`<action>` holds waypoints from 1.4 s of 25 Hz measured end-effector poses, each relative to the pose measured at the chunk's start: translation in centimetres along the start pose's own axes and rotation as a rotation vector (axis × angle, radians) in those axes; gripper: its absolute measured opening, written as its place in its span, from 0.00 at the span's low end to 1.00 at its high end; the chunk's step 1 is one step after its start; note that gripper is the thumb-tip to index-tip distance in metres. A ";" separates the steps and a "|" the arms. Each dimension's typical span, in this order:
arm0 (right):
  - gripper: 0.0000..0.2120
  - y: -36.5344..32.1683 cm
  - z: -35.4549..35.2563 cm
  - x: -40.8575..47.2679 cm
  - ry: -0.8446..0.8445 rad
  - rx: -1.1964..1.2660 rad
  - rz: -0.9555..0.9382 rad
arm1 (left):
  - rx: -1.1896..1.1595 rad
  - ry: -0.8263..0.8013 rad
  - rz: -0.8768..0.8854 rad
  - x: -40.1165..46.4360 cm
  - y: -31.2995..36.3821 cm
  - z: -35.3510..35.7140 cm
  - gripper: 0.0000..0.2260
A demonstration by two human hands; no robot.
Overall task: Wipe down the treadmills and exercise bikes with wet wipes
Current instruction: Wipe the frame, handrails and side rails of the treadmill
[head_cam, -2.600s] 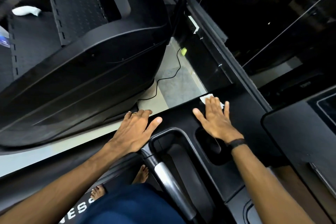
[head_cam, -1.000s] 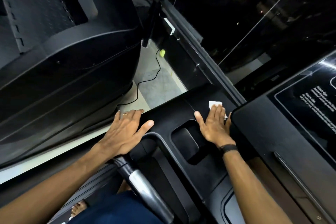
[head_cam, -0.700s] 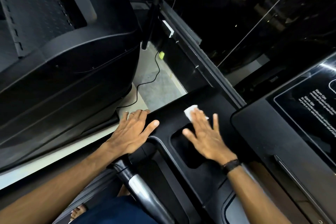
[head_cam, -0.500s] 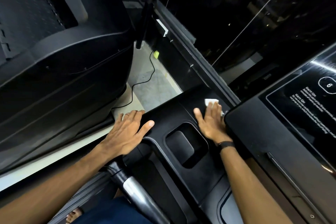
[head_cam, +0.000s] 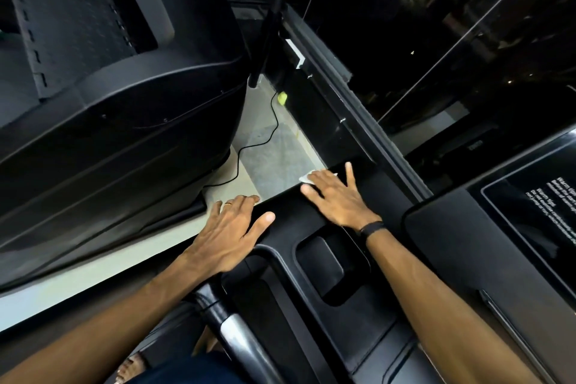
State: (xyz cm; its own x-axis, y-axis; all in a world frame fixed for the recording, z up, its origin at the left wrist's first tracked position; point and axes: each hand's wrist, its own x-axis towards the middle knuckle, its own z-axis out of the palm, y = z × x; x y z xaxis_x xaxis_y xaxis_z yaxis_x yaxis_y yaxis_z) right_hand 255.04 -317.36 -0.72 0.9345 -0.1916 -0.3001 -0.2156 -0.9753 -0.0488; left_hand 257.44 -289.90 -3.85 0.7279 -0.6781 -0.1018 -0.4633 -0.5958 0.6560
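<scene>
Dark glass fills the far right, reflecting a few lights, and a pale floor with a thin black cable runs between my treadmill console and the bulky black machine on the left. The console is matte black plastic with a rounded recessed tray near me and a lit screen with white text at the right edge.

The wet wipe is white and crumpled flat; only a small corner shows, at the console's far left edge, under my right hand. That hand lies palm down with fingers straight and spread, pressing the wipe onto the plastic; a black band circles the wrist.

My left hand rests flat on the console's left edge, fingers straight and close together, thumb stretched right, holding nothing. A ring shows on one finger. Below it a silver-and-black handrail runs toward me.
</scene>
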 end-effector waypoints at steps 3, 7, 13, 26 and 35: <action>0.36 2.3 -1.1 1.7 0.108 -0.053 0.327 | 0.000 0.012 -0.005 -0.1 0.1 -0.2 0.39; 0.41 -1.5 -2.0 4.2 -0.260 0.069 0.173 | -0.012 0.014 -0.017 -0.1 0.2 -0.4 0.40; 0.36 -1.1 -1.8 3.0 -0.060 -0.073 0.341 | -0.012 0.021 -0.026 -0.4 0.1 -0.5 0.39; 0.41 -14.2 4.4 -11.9 0.091 -0.008 -0.004 | -0.059 0.020 0.078 0.2 -0.3 0.0 0.34; 0.35 -18.3 6.7 -23.1 0.258 -0.112 0.461 | -0.090 -0.053 0.219 0.5 -0.8 -0.1 0.37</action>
State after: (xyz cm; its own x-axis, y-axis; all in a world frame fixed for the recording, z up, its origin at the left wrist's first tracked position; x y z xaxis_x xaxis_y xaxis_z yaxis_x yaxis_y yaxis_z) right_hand 235.48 -294.29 0.69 0.7921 -0.6100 -0.0216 -0.6018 -0.7865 0.1389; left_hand 258.27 -289.71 -4.39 0.5859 -0.8103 0.0125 -0.5585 -0.3926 0.7307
